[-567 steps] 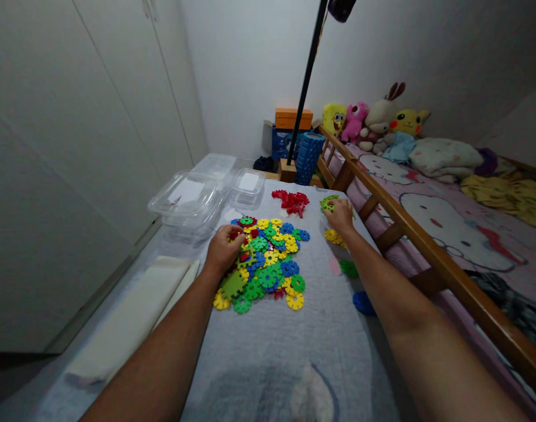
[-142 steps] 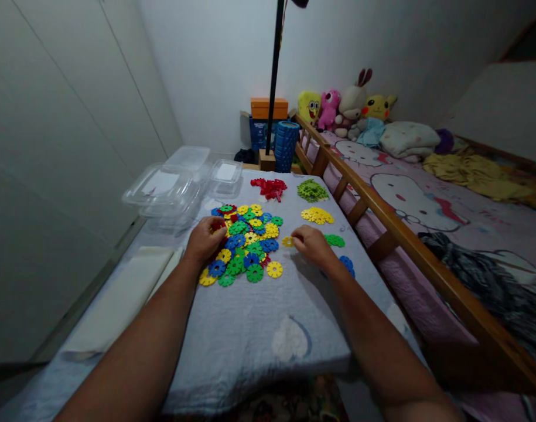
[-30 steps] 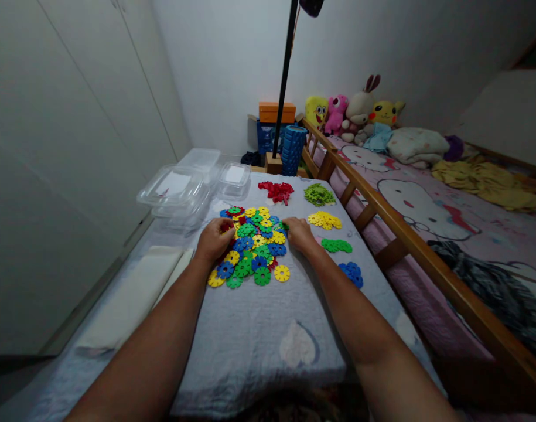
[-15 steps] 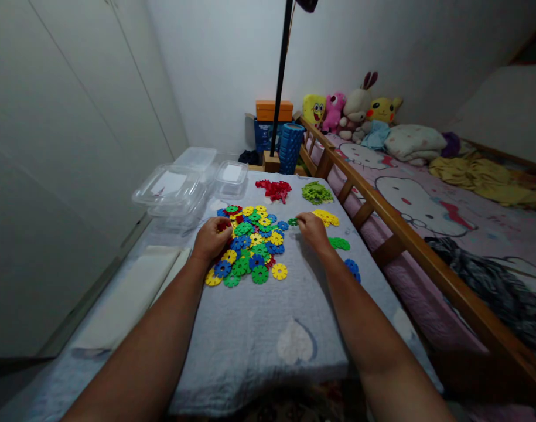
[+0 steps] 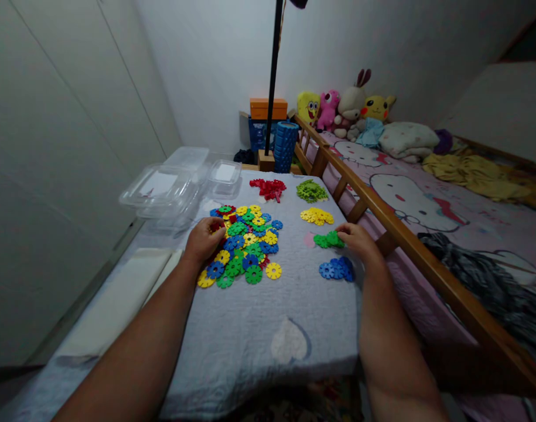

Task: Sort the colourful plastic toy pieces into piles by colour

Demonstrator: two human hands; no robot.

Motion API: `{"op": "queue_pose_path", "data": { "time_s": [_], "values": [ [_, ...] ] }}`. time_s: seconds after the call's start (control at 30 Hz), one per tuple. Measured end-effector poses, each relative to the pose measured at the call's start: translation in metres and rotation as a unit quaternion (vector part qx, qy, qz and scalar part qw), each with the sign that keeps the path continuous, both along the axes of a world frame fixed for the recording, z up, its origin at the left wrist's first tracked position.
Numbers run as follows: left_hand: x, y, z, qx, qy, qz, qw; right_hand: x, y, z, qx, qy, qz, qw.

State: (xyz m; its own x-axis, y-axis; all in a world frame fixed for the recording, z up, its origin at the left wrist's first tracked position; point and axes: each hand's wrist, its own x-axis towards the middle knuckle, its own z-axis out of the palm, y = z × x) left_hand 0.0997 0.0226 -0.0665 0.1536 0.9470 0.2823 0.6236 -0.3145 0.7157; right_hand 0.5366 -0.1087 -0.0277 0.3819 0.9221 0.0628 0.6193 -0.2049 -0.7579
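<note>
A mixed pile of notched plastic building discs (image 5: 245,240), in yellow, green, blue and red, lies on the cloth-covered table. My left hand (image 5: 205,239) rests at the pile's left edge, fingers curled together by some red pieces; what they pinch is hidden. My right hand (image 5: 358,239) is at the small group of green discs (image 5: 323,241), with thumb and fingertips closed on a green disc (image 5: 335,238) at its right end. Yellow discs (image 5: 317,216) lie just beyond, and overlapping blue discs (image 5: 336,269) lie nearer me.
Red pieces (image 5: 268,190) and light green pieces (image 5: 311,191) sit in heaps at the back. Clear plastic boxes (image 5: 157,190) and a folded cream cloth (image 5: 118,302) are on the left. A wooden bed rail (image 5: 382,214) runs along the right side, near my right arm.
My right hand has carried a green disc from beside the mixed pile rightward to the green group. My left hand stays at the pile. The view has shifted slightly.
</note>
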Motion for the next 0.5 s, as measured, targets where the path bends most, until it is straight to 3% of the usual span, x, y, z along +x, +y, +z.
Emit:
{"op": "queue_pose_path", "data": {
  "time_s": [0.27,0.4,0.5],
  "values": [
    [-0.001,0.001,-0.001,-0.004,0.001,-0.001,1.0,0.001,0.001,-0.022,-0.011,-0.117,-0.047,0.992],
    [-0.001,0.0,-0.001,-0.006,0.004,0.001,1.0,-0.006,0.003,-0.019,0.012,-0.148,-0.065,0.987],
    [-0.001,0.0,-0.001,-0.006,0.0,0.004,1.0,-0.027,0.008,-0.012,0.065,-0.157,-0.018,0.985]
  ]
}}
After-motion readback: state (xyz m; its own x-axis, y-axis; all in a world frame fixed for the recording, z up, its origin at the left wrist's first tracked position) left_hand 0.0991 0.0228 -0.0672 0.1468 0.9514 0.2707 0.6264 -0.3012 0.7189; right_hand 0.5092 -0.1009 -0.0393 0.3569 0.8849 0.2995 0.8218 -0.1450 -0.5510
